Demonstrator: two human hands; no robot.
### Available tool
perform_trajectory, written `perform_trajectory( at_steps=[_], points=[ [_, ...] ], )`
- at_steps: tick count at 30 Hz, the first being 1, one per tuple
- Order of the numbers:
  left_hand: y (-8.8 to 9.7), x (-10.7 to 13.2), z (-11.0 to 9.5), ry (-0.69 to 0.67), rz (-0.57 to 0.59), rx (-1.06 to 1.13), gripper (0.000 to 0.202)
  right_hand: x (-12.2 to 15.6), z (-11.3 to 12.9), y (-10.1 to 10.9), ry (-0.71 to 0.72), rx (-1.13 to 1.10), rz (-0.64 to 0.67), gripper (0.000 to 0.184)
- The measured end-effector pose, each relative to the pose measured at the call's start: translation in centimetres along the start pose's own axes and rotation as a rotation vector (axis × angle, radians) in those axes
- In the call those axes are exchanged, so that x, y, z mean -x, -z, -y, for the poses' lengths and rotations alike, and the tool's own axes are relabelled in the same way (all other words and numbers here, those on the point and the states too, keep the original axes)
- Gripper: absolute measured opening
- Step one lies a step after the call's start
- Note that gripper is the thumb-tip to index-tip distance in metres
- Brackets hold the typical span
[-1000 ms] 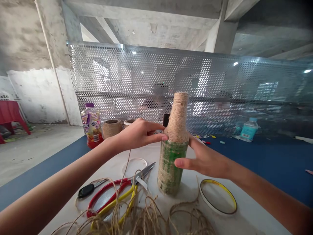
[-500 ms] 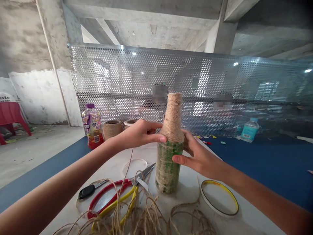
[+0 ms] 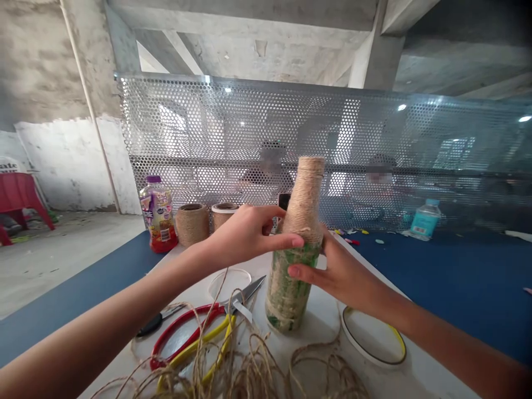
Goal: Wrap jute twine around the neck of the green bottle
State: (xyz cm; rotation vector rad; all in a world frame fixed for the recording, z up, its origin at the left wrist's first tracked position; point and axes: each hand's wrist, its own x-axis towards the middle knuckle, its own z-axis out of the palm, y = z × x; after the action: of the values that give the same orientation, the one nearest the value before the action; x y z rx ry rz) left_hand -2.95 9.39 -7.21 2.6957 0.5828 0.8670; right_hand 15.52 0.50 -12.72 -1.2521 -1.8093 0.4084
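A green glass bottle (image 3: 288,293) stands on the white tabletop (image 3: 328,327), its neck and shoulder wrapped in jute twine and its body partly wrapped. It leans slightly to the right. My left hand (image 3: 249,235) grips the wrapped shoulder from the left, with fingertips reaching the front. My right hand (image 3: 338,271) holds it from the right, its thumb on the green middle. Below my left forearm lie scissors (image 3: 189,338) with red and yellow handles, their blades pointing toward the bottle. Loose jute twine (image 3: 253,377) spreads across the near edge.
Two twine spools (image 3: 191,224) stand behind the bottle, next to a juice bottle (image 3: 158,219). A yellow-rimmed ring (image 3: 374,337) lies to the right. Beyond the blue-covered surface (image 3: 457,288) is a perforated metal screen (image 3: 208,138), with people (image 3: 270,172) behind it.
The bottle's top has tipped further to the right, and both hands have shifted with it while staying on the bottle. The wrapped surface under my hands looks slightly turned.
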Motion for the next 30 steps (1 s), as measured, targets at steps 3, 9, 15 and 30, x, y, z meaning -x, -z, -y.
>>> perform_trajectory(
  at_steps=[3,9,15,30],
  points=[
    [0.2,0.0,0.3,-0.023,0.075,0.048,0.043,-0.2,-0.1,0.5,-0.024,-0.178,0.124,0.060],
    [0.3,-0.1,0.7,-0.058,0.133,0.113,0.040,-0.7,-0.2,2.4,0.026,-0.126,0.295,0.067],
    [0.0,0.0,-0.1,-0.061,0.064,0.036,0.042,-0.3,1.0,2.6,0.125,0.336,0.138,0.058],
    [0.5,-0.2,1.6,-0.074,0.236,0.190,0.045,-1.4,-1.8,2.8,0.000,-0.238,0.374,0.079]
  ],
)
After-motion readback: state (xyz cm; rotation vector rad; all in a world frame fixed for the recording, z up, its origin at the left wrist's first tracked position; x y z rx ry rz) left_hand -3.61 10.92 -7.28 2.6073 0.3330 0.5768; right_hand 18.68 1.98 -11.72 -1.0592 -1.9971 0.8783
